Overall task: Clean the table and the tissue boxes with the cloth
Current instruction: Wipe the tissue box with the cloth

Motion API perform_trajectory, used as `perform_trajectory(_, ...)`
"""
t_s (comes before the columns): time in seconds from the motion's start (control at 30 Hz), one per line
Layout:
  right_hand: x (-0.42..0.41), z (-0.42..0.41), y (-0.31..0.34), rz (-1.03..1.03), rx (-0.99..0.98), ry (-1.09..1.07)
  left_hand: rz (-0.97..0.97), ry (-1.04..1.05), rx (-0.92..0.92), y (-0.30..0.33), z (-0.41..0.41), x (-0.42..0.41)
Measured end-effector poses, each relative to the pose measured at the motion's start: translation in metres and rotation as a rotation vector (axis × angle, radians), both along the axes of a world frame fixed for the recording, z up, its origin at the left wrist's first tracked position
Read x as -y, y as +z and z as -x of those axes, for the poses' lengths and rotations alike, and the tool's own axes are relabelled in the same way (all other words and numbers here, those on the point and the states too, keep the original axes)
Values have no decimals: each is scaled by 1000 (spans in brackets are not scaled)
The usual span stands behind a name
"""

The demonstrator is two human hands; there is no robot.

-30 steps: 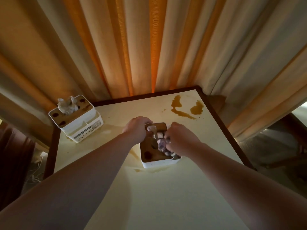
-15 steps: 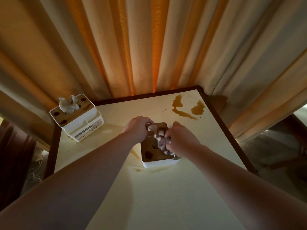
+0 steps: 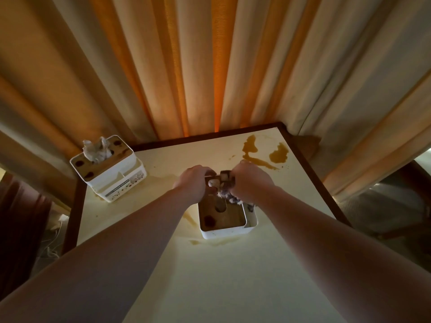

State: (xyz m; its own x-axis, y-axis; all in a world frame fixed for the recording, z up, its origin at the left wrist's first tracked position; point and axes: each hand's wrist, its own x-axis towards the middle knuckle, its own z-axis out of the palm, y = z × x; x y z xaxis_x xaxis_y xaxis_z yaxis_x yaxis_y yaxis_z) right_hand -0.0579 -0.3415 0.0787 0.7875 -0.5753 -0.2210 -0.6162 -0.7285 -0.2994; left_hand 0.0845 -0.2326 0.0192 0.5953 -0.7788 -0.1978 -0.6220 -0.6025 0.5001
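Near box (image 3: 222, 220) mid-table (image 3: 233, 276), brown lid stained. Left hand (image 3: 194, 181) grips its far left edge, fingers curled over. Right hand (image 3: 250, 183) clutches the bunched cloth (image 3: 227, 194) against the lid's far end, apparently pressing. Second box (image 3: 109, 170) at the left corner, tissue sticking up. Brown spill (image 3: 263, 155) far right, well apart.

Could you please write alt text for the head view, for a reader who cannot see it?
A person's left hand steadies a white tissue box with a stained brown lid while the right hand rubs it with a crumpled cloth. A brown spill marks the cream table; a second box stands far left.
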Motion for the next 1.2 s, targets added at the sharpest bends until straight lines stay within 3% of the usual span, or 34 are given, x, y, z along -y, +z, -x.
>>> perform_trajectory(0.23, 0, 7, -3, 63, -39, 74, -2, 9, 12, 0, 0, 1)
perform_trajectory(0.47, -21, 56, 2, -21, -83, 200, 8, -17, 15, 6, 1, -3)
perform_trajectory(0.67, -13, 47, 12, -15, -150, 237, 10, 19, -20, 6, 2, -3)
perform_trajectory(0.9, 10, -8, 4, 45, -34, 55, 29, 29, -92, 3, -1, -1)
perform_trajectory(1.2, -14, 34, 2, 26, -56, 126, 20, 25, -22, 2, -1, -2)
